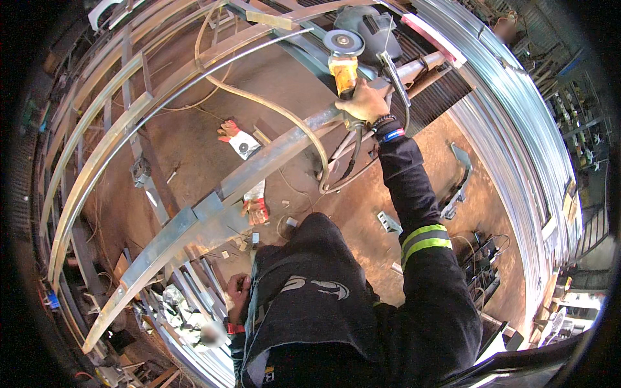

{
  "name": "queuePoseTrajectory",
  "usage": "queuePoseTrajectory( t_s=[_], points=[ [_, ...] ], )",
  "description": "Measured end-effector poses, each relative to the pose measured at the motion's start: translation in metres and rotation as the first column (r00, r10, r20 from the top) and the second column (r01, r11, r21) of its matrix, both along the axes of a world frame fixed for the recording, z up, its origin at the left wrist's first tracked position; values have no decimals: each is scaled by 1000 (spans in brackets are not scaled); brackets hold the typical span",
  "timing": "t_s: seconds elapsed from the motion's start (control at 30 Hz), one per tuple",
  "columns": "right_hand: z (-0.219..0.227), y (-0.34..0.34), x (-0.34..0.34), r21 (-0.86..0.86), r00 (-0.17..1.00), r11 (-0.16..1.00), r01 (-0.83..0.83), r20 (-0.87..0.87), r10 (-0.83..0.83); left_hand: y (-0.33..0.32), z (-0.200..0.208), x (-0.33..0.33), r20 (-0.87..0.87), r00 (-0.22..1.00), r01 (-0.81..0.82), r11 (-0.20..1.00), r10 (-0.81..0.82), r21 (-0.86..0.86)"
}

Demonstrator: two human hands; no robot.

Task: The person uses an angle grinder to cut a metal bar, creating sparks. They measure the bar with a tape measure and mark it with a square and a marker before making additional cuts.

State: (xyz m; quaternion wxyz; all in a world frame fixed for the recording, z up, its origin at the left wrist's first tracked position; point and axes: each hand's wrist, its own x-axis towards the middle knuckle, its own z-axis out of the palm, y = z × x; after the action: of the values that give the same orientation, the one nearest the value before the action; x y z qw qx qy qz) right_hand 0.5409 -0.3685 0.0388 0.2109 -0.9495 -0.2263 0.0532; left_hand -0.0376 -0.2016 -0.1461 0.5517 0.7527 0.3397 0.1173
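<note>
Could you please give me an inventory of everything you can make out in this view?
Angle grinder: 1, yellow with a grey disc, in the right hand
Steel beam: 1, grey, across the middle
Gloves: 2, red and white, on the floor
Curved frames: several, rusty brown, upper left
Hose: at least 1, tan, crossing the beam
Mask-like shell: 1, dark grey, beyond the grinder
Long metal profiles: many, silver, right side
Bent metal piece: 1, grey, floor at right
Floor: 1, brown, below everything
Rim clutter: too small or blurred to count
Right hand: 1, bare, gripping the grinder
Left hand: 1, bare, lower left of centre
Sleeve: 1, dark with a yellow band, right arm
</note>
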Motion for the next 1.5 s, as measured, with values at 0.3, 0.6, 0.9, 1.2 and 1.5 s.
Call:
queuePoseTrajectory(
  t_s=[0.3, 0.6, 0.9, 1.2, 1.5],
  points=[
    [5, 0, -2, -6, 997, 1000, -16, -80, 15, 10, -6, 7, -123, 992, 18, 998, -10, 60],
    [-10, -14, 3, 94, 997, 995, 15, -71, -8, -7, -2, 13, -140, 990, -1, 999, 6, 35],
    [-4, -5, -1, 67, 990, 997, 45, -136, -36, -6, 11, 21, -194, 981, 15, 999, -8, 32],
    [-30, -44, 30, 157, 875, 953, -258, 457, 161, 11, 47, 38, -67, 995, -44, 916, 77, 399],
    [49, 27, -163, 371, 750, 686, -626, 527, 400, 13, 121, 32, -122, 952, -238, 929, 281, 283]
  ],
)
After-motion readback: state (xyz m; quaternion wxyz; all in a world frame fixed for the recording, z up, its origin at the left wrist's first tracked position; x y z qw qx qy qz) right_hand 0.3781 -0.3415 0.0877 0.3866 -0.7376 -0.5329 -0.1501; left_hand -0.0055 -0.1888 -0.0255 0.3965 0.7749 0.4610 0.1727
